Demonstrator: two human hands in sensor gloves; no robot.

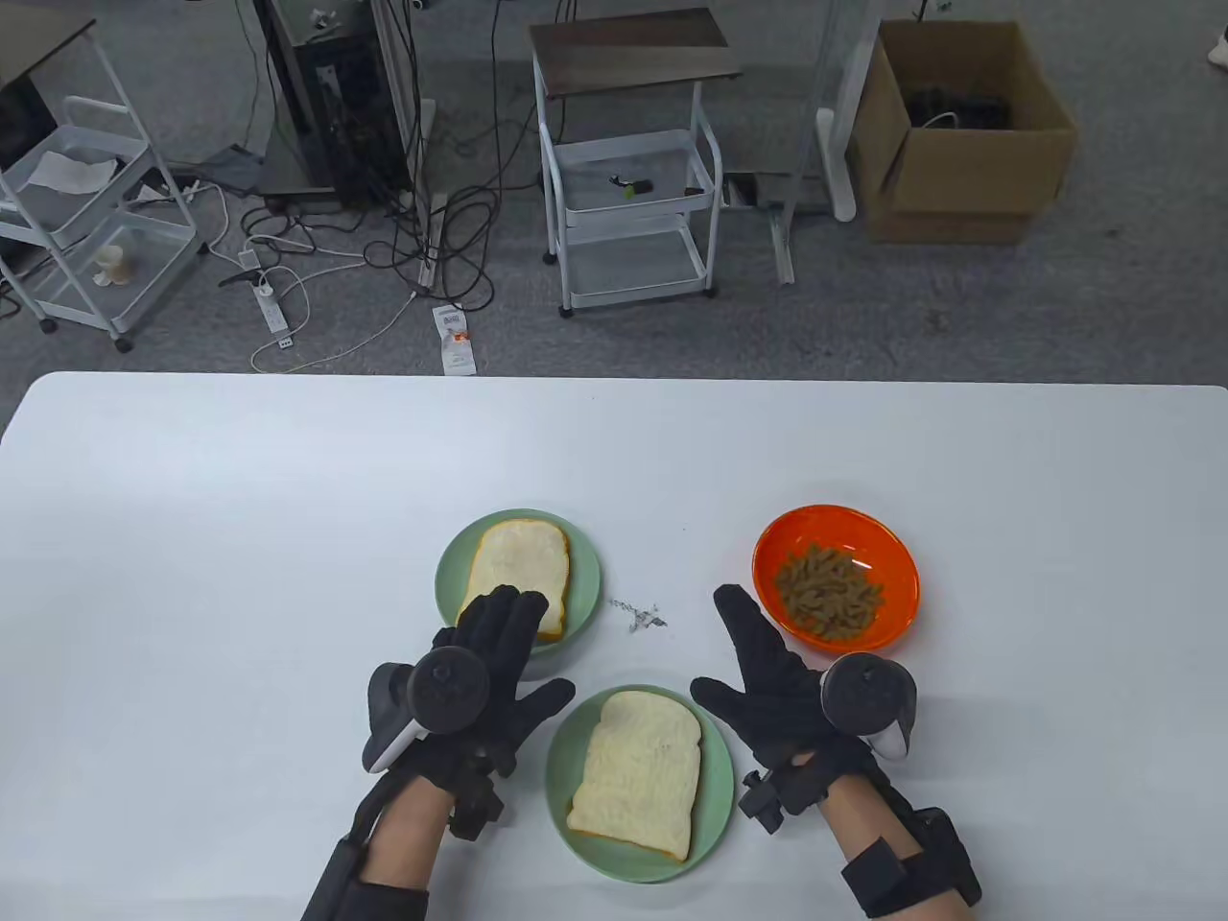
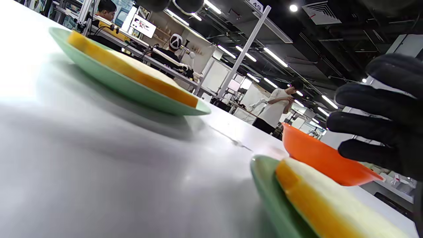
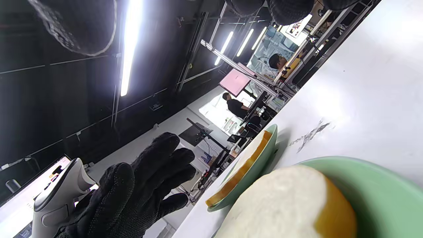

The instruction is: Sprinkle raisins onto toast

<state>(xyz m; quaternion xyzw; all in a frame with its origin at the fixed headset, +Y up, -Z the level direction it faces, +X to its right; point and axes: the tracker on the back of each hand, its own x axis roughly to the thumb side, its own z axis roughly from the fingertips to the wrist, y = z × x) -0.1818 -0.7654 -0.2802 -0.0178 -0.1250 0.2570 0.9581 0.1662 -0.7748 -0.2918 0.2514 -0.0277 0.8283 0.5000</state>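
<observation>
Two slices of toast lie on green plates: the near slice [image 1: 641,773] on the near plate [image 1: 576,835], the far slice [image 1: 519,568] on the far plate [image 1: 453,576]. An orange bowl [image 1: 883,556] of raisins [image 1: 829,592] stands at the right. My left hand [image 1: 499,662] is open, fingers spread, over the near edge of the far plate, holding nothing. My right hand [image 1: 758,662] is open and empty, between the near plate and the bowl. In the left wrist view both slices [image 2: 132,71] [image 2: 327,201] and the bowl [image 2: 317,158] show. The right wrist view shows the near slice [image 3: 290,205] and my left hand [image 3: 145,185].
The white table [image 1: 240,537] has a small dark smudge [image 1: 641,616] between the plates and the bowl. Beyond the table's far edge are a white cart [image 1: 633,192], cables and a cardboard box [image 1: 959,134] on the floor.
</observation>
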